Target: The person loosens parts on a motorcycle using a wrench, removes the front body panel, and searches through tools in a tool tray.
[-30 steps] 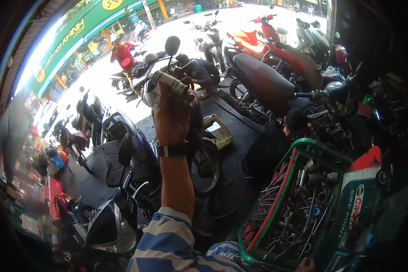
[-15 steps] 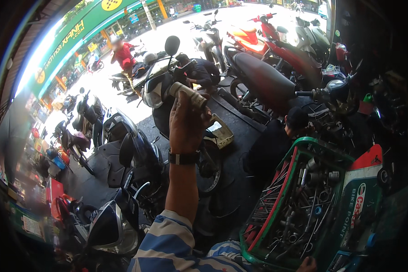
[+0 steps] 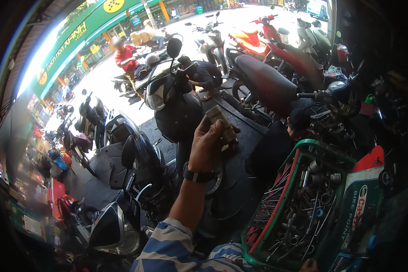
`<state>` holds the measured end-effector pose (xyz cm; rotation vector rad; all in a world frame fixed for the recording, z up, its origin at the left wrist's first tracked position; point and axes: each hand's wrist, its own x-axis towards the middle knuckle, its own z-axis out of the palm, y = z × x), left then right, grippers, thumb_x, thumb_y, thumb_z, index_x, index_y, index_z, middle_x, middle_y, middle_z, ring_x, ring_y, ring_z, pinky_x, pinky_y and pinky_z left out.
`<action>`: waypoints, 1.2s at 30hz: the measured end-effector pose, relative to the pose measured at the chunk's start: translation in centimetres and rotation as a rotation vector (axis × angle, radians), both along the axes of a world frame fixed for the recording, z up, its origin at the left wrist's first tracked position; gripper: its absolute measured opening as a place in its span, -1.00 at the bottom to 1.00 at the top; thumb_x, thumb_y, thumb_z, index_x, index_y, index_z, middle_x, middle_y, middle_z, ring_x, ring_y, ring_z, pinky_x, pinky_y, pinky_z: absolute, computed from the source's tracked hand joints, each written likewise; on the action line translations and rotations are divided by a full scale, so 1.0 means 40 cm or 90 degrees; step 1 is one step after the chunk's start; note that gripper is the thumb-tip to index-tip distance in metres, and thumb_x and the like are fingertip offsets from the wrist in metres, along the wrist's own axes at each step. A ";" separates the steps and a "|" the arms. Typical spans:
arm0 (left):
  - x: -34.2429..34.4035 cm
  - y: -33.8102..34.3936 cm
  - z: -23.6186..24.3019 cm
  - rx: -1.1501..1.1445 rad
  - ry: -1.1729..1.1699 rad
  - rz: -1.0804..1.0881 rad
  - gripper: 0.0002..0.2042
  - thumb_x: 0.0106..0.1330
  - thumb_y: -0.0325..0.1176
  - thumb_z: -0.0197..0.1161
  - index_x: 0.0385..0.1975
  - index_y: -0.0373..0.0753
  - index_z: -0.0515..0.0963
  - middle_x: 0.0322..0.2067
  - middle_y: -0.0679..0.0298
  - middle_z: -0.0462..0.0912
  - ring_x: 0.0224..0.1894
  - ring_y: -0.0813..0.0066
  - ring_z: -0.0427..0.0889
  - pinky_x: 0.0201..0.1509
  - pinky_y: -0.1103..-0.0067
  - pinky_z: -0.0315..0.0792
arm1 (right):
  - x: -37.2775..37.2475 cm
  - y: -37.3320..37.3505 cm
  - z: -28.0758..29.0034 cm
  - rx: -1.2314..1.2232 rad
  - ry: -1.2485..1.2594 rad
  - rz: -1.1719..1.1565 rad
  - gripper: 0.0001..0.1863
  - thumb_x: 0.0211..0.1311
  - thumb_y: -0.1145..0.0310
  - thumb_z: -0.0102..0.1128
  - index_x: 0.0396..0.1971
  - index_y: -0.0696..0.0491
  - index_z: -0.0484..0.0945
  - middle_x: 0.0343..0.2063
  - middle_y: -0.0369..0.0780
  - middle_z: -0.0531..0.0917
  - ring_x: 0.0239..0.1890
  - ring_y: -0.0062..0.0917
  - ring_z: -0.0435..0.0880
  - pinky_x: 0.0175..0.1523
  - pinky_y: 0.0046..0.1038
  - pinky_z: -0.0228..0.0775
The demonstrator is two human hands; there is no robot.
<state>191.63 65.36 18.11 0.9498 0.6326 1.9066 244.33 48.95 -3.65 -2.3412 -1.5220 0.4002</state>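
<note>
My left hand (image 3: 207, 141), with a dark-banded watch on the wrist, is raised in front of me, fingers and thumb closed round a pale grey, blocky piece (image 3: 218, 119). Its exact kind I cannot make out, and the fingers hide part of it. At the lower edge, only a bit of my right hand (image 3: 309, 265) shows, beside the near end of a green tool tray (image 3: 248, 247); its fingers are mostly cut off. Sockets, ring spanners and long thin metal rods (image 3: 276, 192) lie crowded in the tray, split by a red bar.
A dark scooter (image 3: 179, 113) stands ahead, a person in dark clothes (image 3: 204, 77) crouching behind it. Another person in a dark cap (image 3: 298, 121) sits low beyond the tray. Motorbikes (image 3: 267, 81) line the right; a scooter's front (image 3: 111, 229) is close on my left.
My left hand has come down and to the right, tilting the pale piece with it. The tray and my right hand have hardly moved. More of the scooter ahead shows.
</note>
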 end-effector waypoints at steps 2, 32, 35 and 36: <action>0.035 -0.003 -0.021 -0.080 0.039 -0.002 -0.61 0.39 -0.24 0.32 0.11 -0.23 0.43 -0.19 0.11 0.67 -0.21 0.35 0.69 -0.21 0.50 0.58 | 0.013 -0.007 -0.021 0.011 0.005 0.003 -0.59 0.36 -0.02 0.17 -0.14 0.02 0.74 -0.23 -0.04 0.74 -0.21 -0.04 0.68 -0.10 -0.12 0.53; 0.521 -0.082 -0.480 -0.267 0.508 -0.449 -0.48 0.17 -0.23 0.51 0.08 -0.32 0.54 -0.19 0.19 0.65 -0.17 0.44 0.64 -0.09 0.50 0.54 | 0.009 -0.002 -0.027 0.054 0.009 -0.002 -0.61 0.37 0.04 0.18 -0.15 0.07 0.74 -0.27 0.00 0.73 -0.24 -0.03 0.68 -0.11 -0.14 0.53; 0.553 -0.098 -0.529 -0.224 0.507 -0.433 -0.49 0.18 -0.23 0.49 0.08 -0.33 0.54 -0.21 0.16 0.68 -0.19 0.40 0.67 -0.11 0.48 0.56 | 0.001 0.000 -0.012 0.029 -0.012 -0.013 -0.61 0.36 0.03 0.18 -0.14 0.04 0.74 -0.27 -0.02 0.74 -0.24 -0.04 0.68 -0.11 -0.14 0.54; 0.559 -0.101 -0.526 -0.236 0.511 -0.456 -0.50 0.18 -0.25 0.49 0.08 -0.34 0.53 -0.20 0.15 0.69 -0.19 0.38 0.68 -0.11 0.47 0.56 | -0.001 0.001 -0.007 0.017 -0.023 -0.020 -0.61 0.36 0.02 0.18 -0.14 0.02 0.75 -0.27 -0.03 0.74 -0.24 -0.05 0.68 -0.11 -0.15 0.54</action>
